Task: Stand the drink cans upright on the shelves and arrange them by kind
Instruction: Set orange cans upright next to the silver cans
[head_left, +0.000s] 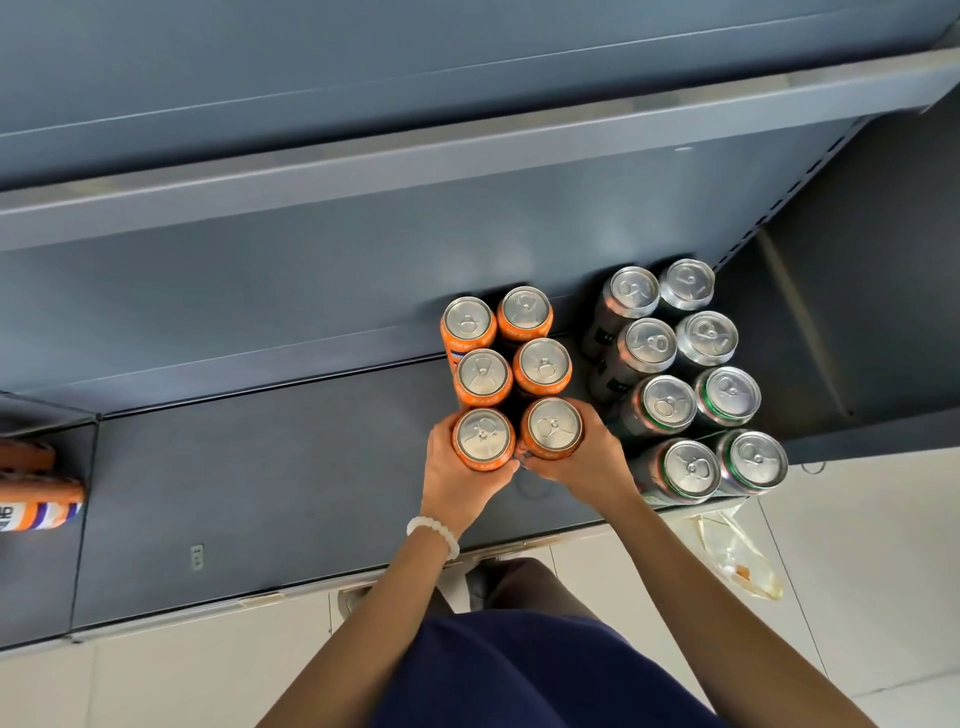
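Several orange cans stand upright in two columns on the dark shelf (260, 493). My left hand (457, 480) grips the front-left orange can (483, 438). My right hand (582, 457) grips the front-right orange can (553, 428). Both held cans stand upright, side by side, at the front of the orange group (511, 345). To the right, several dark cans (680, 364) with green rims stand upright in two columns. Two orange cans (36, 493) lie on their sides at the far left edge.
An upper shelf (467, 140) overhangs the back. The shelf's right side panel (810, 322) borders the dark cans. A crumpled plastic bag (737, 556) lies on the pale tiled floor below the shelf's front edge. A small label (197, 557) is stuck on the shelf.
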